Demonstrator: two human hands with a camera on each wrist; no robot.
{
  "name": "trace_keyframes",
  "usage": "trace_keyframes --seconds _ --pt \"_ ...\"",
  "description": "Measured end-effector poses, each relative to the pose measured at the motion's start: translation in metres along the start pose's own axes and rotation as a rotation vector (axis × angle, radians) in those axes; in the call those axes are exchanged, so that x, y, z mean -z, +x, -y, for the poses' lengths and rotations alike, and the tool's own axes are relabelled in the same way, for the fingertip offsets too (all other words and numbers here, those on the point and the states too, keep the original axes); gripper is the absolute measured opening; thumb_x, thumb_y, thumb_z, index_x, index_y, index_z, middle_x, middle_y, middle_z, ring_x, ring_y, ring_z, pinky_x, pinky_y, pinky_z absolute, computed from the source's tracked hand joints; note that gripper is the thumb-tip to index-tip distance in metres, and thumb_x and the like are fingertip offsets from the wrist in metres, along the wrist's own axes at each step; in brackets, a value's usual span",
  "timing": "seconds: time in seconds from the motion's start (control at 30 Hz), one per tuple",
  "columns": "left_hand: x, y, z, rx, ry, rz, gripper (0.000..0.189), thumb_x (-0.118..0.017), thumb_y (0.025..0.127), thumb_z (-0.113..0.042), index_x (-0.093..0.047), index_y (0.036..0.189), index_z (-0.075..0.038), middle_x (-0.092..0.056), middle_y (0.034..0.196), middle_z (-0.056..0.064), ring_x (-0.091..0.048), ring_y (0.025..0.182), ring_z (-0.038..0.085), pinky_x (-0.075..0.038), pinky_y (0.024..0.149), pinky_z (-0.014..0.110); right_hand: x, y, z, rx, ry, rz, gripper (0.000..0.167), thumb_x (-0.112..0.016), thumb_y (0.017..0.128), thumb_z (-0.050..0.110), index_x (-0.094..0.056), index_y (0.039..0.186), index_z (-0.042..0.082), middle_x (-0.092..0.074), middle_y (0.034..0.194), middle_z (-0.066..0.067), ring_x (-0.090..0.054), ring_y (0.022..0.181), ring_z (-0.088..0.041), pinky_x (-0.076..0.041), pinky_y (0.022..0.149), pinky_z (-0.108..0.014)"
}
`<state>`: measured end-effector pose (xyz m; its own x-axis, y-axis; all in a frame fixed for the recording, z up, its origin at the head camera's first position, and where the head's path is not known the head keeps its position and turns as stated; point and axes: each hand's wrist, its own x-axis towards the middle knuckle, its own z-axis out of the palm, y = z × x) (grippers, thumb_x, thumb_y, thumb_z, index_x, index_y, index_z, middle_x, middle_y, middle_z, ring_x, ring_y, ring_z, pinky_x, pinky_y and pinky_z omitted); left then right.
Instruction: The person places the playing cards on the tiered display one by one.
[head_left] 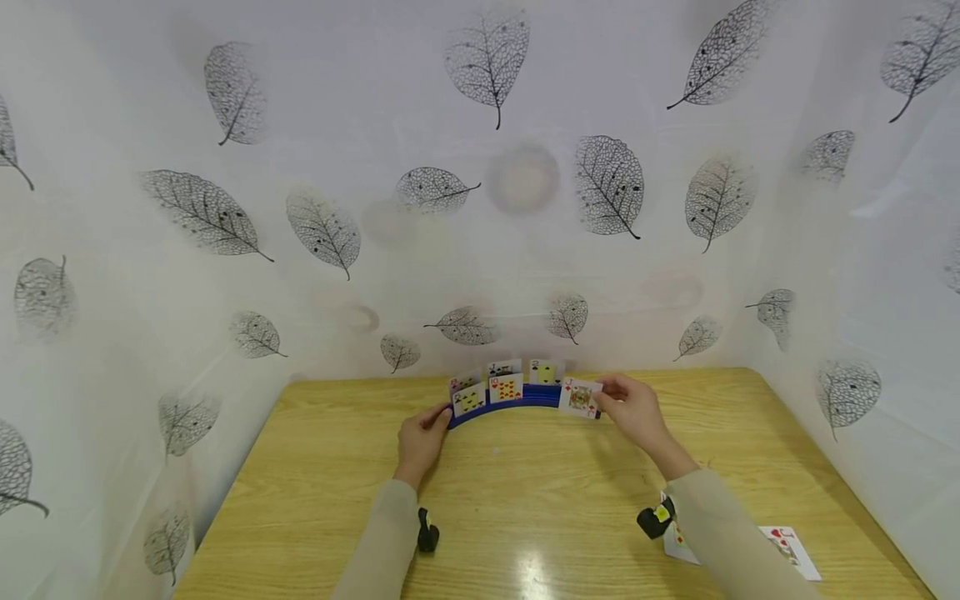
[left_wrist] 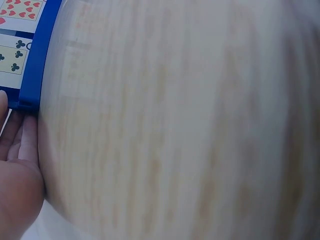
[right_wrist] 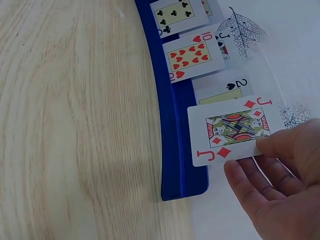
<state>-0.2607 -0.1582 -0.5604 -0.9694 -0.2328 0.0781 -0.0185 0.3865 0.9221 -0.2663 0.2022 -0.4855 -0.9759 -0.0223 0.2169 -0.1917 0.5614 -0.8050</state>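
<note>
Seeming light and bendable, the jack of diamonds (right_wrist: pixel 235 127) was aptly pinched near one edge by right-hand fingers (right_wrist: pixel 246 186) at the right of the blue card holder (right_wrist: pixel 194 181), gripped at left by left-hand fingers (left_wrist: pixel 30 142).

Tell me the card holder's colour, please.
The card holder is blue, clearest in the right wrist view.

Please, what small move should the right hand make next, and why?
Probably the right hand should lower the jack of diamonds into the blue holder: it pinches this card at the holder's right end, the card's lower corners show uncovered, and the left hand holds the opposite end.
</note>
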Motion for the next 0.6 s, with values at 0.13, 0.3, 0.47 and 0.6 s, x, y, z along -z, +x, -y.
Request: trace_keyframes --seconds 0.13,0.3,0.47,0.6 --pt "0.0 -0.001 0.0 -0.012 0.007 -0.005 0.03 -0.069 0.104 -0.025 -0.077 0.127 -0.009 -0.072 0.136 0.015 -0.064 0.134 0.038 -0.048 0.118 0.053 -0.004 0.004 0.003 0.002 0.022 -0.006 0.024 -0.07 0.098 0.003 -0.071 0.12 -0.007 -0.075 0.107 -0.025 -0.075 0.097 -0.035 -0.06 0.074 -0.018" --pt "0.002 -0.003 -0.002 -0.011 0.003 0.006 0.032 -0.068 0.105 -0.027 -0.076 0.13 -0.009 -0.072 0.136 0.015 -0.063 0.134 0.038 -0.048 0.117 0.055 -0.011 0.009 0.007 -0.007 0.031 -0.001 0.023 -0.069 0.099 0.002 -0.071 0.119 -0.007 -0.075 0.109 -0.026 -0.073 0.102 -0.039 -0.063 0.078 -0.024" --pt "0.002 -0.002 -0.001 0.001 -0.004 0.011 0.032 -0.068 0.105 -0.027 -0.076 0.131 -0.01 -0.072 0.137 0.014 -0.063 0.135 0.038 -0.047 0.117 0.055 -0.019 0.015 0.007 -0.007 0.02 -0.001 0.023 -0.069 0.098 0.003 -0.071 0.118 -0.007 -0.074 0.11 -0.025 -0.073 0.105 -0.04 -0.066 0.081 -0.031" --pt "0.002 -0.001 0.001 0.012 -0.006 0.013 0.032 -0.068 0.105 -0.028 -0.076 0.131 -0.012 -0.071 0.138 0.012 -0.062 0.135 0.037 -0.048 0.117 0.055 -0.026 0.019 0.009 -0.009 0.032 -0.004 0.021 -0.069 0.098 0.003 -0.072 0.116 -0.006 -0.074 0.109 -0.024 -0.072 0.105 -0.039 -0.066 0.082 -0.034"
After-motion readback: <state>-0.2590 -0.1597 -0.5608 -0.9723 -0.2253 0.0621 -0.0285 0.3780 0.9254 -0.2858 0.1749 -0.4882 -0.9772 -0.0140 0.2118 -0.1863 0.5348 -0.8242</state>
